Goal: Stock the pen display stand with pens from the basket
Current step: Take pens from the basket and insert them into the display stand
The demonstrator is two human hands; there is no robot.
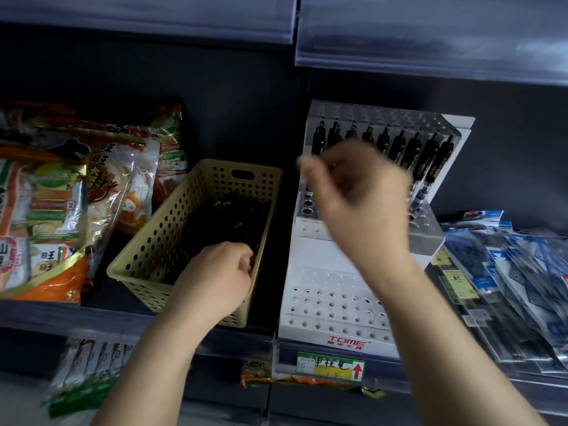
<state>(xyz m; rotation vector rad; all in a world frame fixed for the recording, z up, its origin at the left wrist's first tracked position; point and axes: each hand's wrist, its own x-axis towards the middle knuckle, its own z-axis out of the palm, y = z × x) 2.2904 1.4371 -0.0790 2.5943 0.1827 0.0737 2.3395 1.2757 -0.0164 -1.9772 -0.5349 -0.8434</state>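
While the left hand [219, 276] digs in the basket [159, 241], the right hand [362, 204] hovers over the stand [332, 296].
At lower centre, the left hand's fingers curl round pens [227, 216] in the dark pile. The right hand, right of centre, is blurred with its fingers bent, and I cannot tell whether it pinches anything. The stand sits just right of the basket, so the right hand is nearer. A stocked row [399, 146] stands nearly upright at the top, and the empty holes lie below that hand, toward the frame's bottom.
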